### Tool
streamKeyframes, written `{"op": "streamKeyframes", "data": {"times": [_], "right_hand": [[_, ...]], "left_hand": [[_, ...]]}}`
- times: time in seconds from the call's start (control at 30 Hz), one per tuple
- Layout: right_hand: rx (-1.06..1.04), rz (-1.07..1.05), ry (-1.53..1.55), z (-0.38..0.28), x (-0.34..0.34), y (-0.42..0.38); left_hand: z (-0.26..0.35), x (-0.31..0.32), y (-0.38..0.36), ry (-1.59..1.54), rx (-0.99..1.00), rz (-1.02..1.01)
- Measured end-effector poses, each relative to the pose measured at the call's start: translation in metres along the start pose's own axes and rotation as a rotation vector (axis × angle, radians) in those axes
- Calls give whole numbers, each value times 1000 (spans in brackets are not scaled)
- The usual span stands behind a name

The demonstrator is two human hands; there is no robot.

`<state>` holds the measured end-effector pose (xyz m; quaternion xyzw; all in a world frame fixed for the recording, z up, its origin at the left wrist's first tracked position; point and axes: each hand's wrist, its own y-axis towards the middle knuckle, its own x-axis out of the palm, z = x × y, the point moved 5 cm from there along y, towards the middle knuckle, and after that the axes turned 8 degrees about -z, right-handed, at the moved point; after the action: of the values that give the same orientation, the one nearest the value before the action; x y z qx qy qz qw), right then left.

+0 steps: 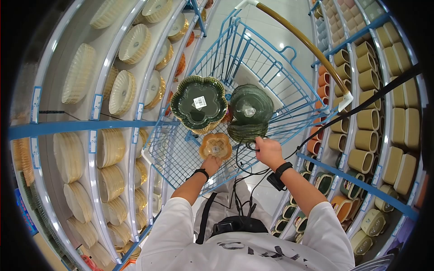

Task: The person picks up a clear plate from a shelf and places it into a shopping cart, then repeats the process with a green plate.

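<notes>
I watch through the head camera; my left hand [211, 164] pinches the near rim of the small amber bowl [216, 143], which sits in the blue wire cart [171, 156], just in front of the taller stack of dark green flower-shaped dishes [199, 94]; my right hand [270, 152] is curled at the near edge of the stack of round green dishes [257, 97], though I cannot tell whether it grasps a dish there or a cable.

What worries me most is the tangle of black cables [247, 170] hanging beside the right hand; a loop could snag on a dish edge or the wire mesh and drag something sideways with the arm. The round dishes look unevenly piled, so a pull at one edge could make the upper ones slide; the two stacks stand close together, and a nudge could knock rim against rim and chip them. The amber bowl, held only at one side, could tip if raised that way.
</notes>
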<state>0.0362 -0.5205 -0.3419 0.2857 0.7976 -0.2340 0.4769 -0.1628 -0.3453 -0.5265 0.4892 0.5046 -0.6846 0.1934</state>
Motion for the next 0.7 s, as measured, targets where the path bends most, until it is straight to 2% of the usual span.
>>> {"op": "streamKeyframes", "data": {"times": [0.03,0.1,0.13,0.2,0.23,0.3,0.33,0.4,0.47,0.53,0.63,0.7], "right_hand": [[6,-13,2,1,1,0],[6,-21,8,2,3,-1],[8,-53,14,4,5,0],[3,-71,31,4,5,1],[19,-87,45,4,5,1],[8,-104,65,2,6,-1],[14,-52,44,2,5,-1],[2,-4,103,7,4,0],[-28,-74,77,9,10,3],[41,-180,31,4,17,19],[69,-151,-12,-9,32,39],[18,-121,-3,-20,35,41]], "left_hand": [[-2,-4,0,2,-5,0],[-5,-13,-2,-233,1,-68],[-6,-22,-4,-226,-10,-69],[-14,-42,-14,-418,-56,40],[-18,-46,-21,-407,-68,37],[-26,-58,-38,-741,-122,106],[-28,-68,-46,-729,-153,115],[-36,-84,-70,-998,-237,168],[-45,-84,-94,-925,-202,204],[-58,-131,-138,-842,-261,166],[-62,-173,-208,-859,-421,211],[-54,-211,-249,-999,-520,206]]}}
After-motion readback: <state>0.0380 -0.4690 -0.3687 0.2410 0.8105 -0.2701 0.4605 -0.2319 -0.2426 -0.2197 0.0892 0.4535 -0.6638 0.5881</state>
